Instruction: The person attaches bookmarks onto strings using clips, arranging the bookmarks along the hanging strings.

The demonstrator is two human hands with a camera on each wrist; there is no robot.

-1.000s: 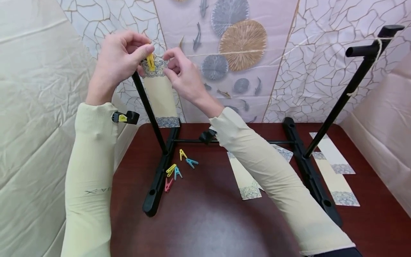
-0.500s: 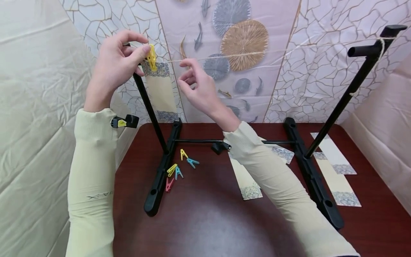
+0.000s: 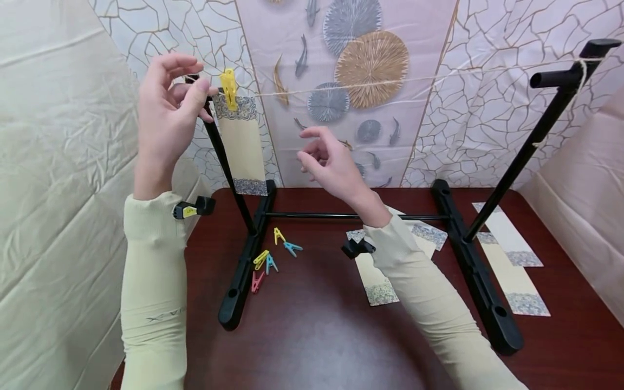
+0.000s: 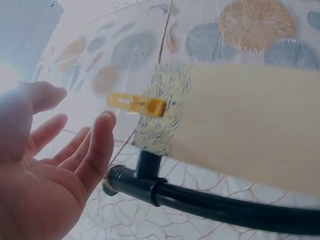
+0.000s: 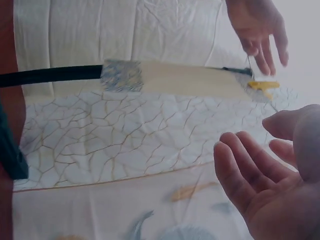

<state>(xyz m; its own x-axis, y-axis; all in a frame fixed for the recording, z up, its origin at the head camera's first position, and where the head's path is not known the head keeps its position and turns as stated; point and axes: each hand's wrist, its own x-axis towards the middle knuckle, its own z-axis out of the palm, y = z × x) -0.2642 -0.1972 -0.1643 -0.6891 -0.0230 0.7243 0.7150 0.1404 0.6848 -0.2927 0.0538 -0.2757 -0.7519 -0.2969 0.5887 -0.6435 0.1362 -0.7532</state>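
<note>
Nearest to us, the dark red-brown tabletop [image 3: 312, 336] is filling the bottom of the frame. Left of centre on it, five small plastic clothespins are lying loose: a red one [image 3: 257, 282], two blue ones [image 3: 271, 263] [image 3: 292, 248] and two yellow ones [image 3: 260, 259] [image 3: 279, 235]. Right of centre, flat cream paper strips with patterned ends [image 3: 382, 293] are resting partly under the right sleeve.

Above them, our right hand [image 3: 336, 165] is hovering mid-frame, fingers loosely curved, holding nothing. Our left hand [image 3: 168, 116] is hanging at upper left, relaxed and empty, its fingertips just beside the bright yellow plastic clothespin [image 3: 228, 89] but apparently not touching it. That clothespin is pinching the top border of a long cream paper strip with blue-grey patterned bands [image 3: 244, 146], which is hanging beside the black tubular stand's left post [image 3: 225, 157].

Behind our hands, a thin pale string [image 3: 273, 93] is running towards the upper right. We cannot tell how deeply the clothespin is biting it; a shallow bite could let the strip slip. We are also judging that a brush from our left fingers could knock the clothespin, and its single grip could let the strip swivel.
</note>
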